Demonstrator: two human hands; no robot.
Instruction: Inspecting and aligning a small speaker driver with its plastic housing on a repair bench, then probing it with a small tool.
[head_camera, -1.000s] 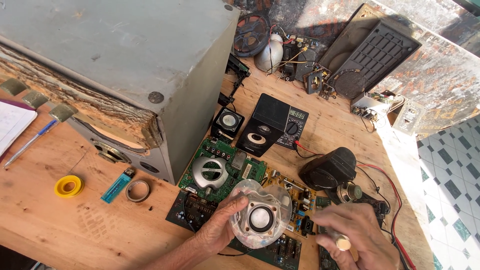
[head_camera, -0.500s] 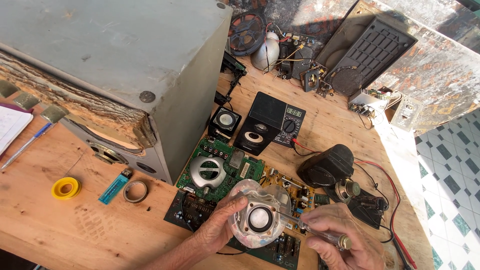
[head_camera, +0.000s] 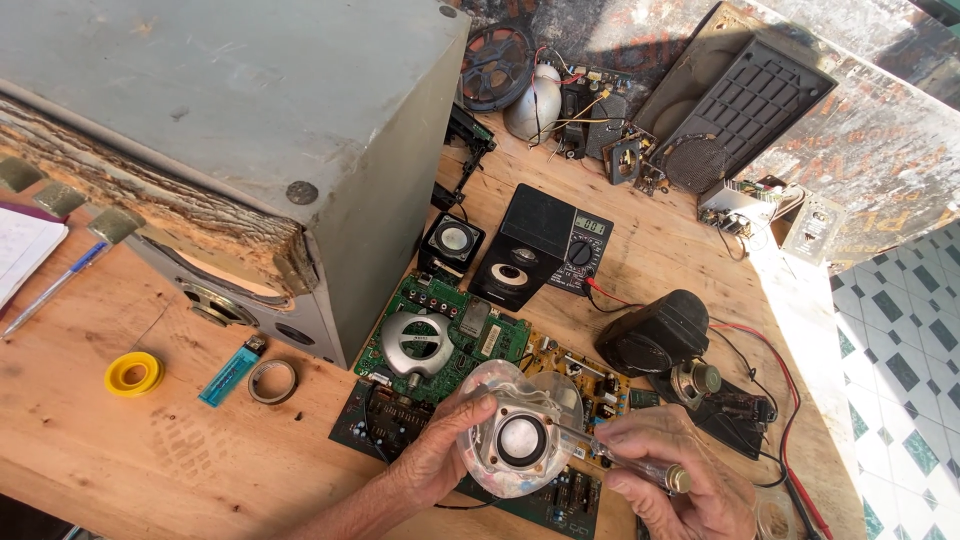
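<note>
My left hand (head_camera: 432, 462) grips a small round speaker in a clear plastic housing (head_camera: 518, 440), held over the green circuit boards (head_camera: 455, 335) near the table's front edge. My right hand (head_camera: 668, 478) holds a screwdriver with a clear handle (head_camera: 630, 462); its shaft points left, and the tip meets the speaker's right side. Both hands hover just above the boards. A silver disc mechanism (head_camera: 415, 343) sits on the board just above my left hand.
A large grey speaker cabinet (head_camera: 230, 150) fills the left. A black multimeter (head_camera: 545, 245) with red lead, small black speakers (head_camera: 655, 335), a yellow tape roll (head_camera: 133, 373), a blue lighter (head_camera: 230, 372) and a tape ring (head_camera: 272, 381) lie on the wooden table (head_camera: 120, 460). Dismantled parts crowd the far edge.
My right hand has moved left and brought the screwdriver tip against the speaker housing. My left hand keeps the speaker in about the same place.
</note>
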